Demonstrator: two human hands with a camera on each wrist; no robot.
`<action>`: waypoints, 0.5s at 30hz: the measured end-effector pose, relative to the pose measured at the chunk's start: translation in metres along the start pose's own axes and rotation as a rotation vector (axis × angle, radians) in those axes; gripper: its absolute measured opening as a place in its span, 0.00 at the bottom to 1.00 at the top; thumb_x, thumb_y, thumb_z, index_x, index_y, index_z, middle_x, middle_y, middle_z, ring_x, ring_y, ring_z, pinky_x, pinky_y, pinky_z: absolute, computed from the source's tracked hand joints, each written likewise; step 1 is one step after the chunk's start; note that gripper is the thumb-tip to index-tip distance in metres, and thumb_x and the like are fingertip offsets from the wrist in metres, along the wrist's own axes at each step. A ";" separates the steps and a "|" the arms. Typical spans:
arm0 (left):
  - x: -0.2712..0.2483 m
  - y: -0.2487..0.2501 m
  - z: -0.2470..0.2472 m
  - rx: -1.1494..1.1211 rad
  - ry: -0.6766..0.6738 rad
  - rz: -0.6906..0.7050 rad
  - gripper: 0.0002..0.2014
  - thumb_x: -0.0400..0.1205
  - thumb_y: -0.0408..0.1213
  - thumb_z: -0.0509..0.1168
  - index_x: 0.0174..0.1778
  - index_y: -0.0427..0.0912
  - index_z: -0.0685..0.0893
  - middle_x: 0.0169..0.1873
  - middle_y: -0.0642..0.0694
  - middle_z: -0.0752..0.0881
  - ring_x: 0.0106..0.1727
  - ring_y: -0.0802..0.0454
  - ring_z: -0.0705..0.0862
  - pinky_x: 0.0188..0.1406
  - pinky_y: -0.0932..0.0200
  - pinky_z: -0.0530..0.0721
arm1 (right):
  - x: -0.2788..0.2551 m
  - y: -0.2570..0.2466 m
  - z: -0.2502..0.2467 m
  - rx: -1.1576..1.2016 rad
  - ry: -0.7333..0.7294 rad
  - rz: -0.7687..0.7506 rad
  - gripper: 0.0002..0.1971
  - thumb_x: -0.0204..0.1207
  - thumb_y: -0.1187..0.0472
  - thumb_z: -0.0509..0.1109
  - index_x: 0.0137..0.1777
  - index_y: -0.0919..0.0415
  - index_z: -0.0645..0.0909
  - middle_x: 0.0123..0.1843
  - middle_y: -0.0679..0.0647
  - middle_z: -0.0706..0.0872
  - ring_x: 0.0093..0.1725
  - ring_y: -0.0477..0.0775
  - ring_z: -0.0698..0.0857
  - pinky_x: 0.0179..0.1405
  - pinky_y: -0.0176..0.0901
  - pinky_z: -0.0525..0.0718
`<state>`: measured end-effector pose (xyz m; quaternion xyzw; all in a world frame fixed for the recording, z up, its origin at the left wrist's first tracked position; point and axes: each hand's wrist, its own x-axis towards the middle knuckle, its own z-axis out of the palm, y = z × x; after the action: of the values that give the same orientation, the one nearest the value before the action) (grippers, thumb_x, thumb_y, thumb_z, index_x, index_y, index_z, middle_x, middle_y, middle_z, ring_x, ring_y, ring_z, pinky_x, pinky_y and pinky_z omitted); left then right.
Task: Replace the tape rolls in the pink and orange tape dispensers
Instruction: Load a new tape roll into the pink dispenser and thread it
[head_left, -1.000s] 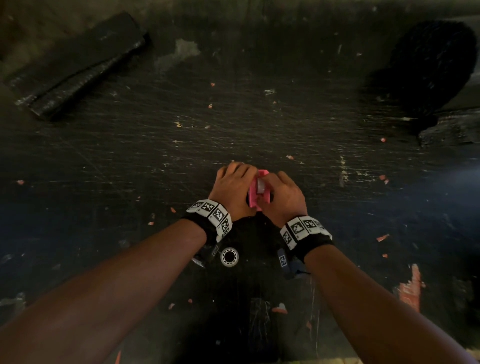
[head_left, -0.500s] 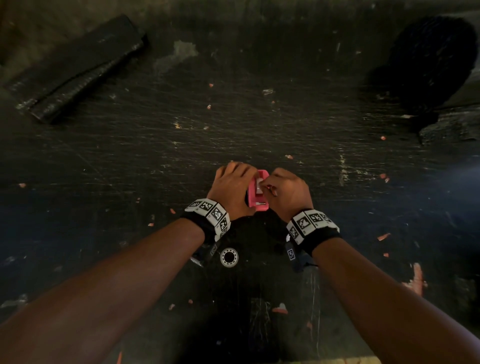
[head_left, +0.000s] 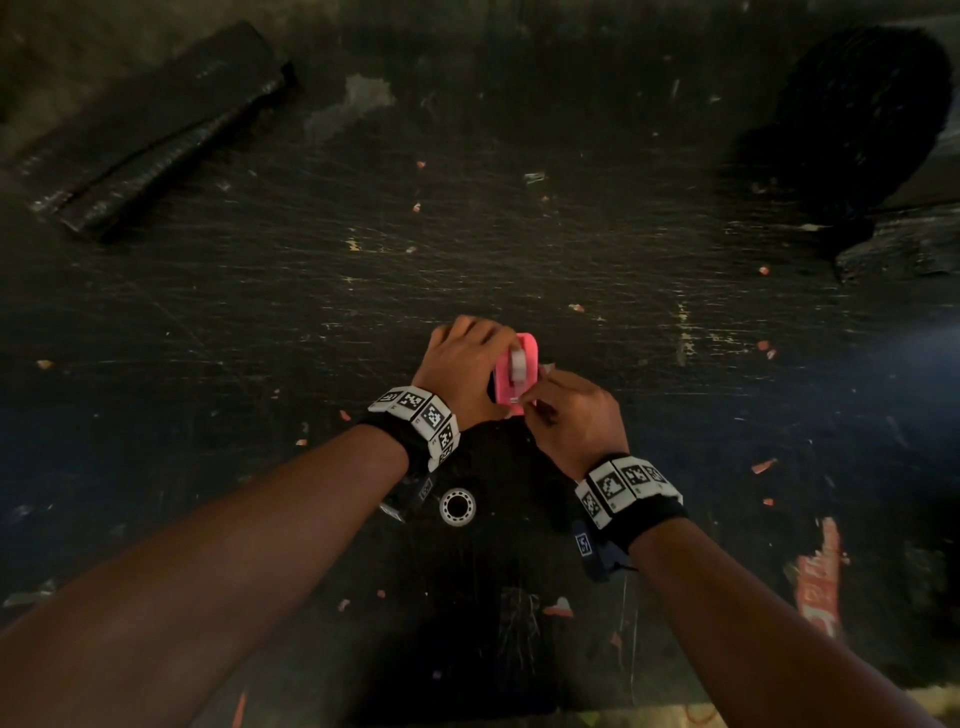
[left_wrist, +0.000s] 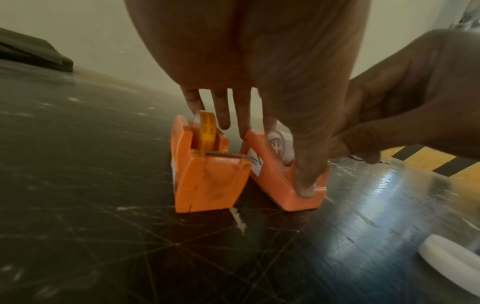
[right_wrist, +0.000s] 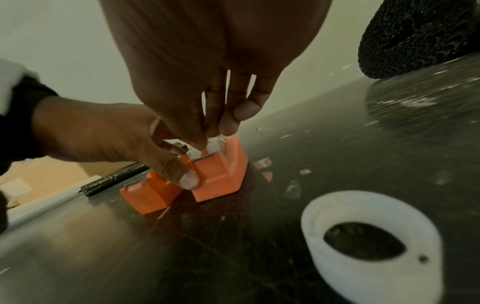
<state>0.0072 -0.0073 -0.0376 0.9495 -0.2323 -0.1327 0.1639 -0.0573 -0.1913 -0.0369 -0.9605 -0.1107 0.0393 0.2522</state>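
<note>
The pink tape dispenser stands on the dark scratched table with a white tape roll seated in it. It looks orange in the wrist views. My left hand grips it, thumb pressed on its front and the other fingers reaching over its back. My right hand pinches the loose tape end just above the cutter. The orange dispenser holds a yellow roll and stands right beside the pink one; my left hand hides it in the head view.
An empty white tape core lies on the table under my left wrist. A folded black slab is at the far left and a dark woven round object at the far right. Small orange scraps dot the surface.
My right hand has slid from the top of the pink dispenser back toward its cutter end, uncovering the white roll. My left hand has stayed on the dispenser.
</note>
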 end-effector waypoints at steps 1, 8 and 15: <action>0.000 0.000 0.000 0.000 0.000 0.000 0.44 0.63 0.66 0.79 0.74 0.51 0.76 0.73 0.49 0.79 0.77 0.44 0.72 0.74 0.42 0.69 | -0.004 0.000 0.002 0.003 -0.006 0.005 0.05 0.76 0.59 0.72 0.48 0.53 0.90 0.45 0.49 0.90 0.45 0.52 0.88 0.45 0.50 0.88; -0.001 0.001 0.000 0.000 -0.010 -0.009 0.45 0.64 0.68 0.77 0.75 0.51 0.74 0.74 0.48 0.79 0.77 0.44 0.72 0.76 0.42 0.68 | -0.012 -0.004 0.010 -0.020 -0.011 0.069 0.05 0.74 0.60 0.72 0.42 0.55 0.90 0.39 0.50 0.91 0.40 0.56 0.90 0.39 0.51 0.88; 0.000 0.001 -0.001 0.008 -0.027 -0.013 0.44 0.64 0.63 0.80 0.75 0.52 0.73 0.75 0.49 0.77 0.78 0.44 0.71 0.77 0.42 0.68 | -0.026 -0.001 0.014 -0.049 -0.056 0.113 0.07 0.77 0.50 0.72 0.43 0.51 0.89 0.38 0.48 0.91 0.38 0.51 0.89 0.43 0.49 0.89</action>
<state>0.0069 -0.0075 -0.0363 0.9498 -0.2289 -0.1457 0.1559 -0.0843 -0.1893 -0.0481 -0.9697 -0.0643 0.0774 0.2227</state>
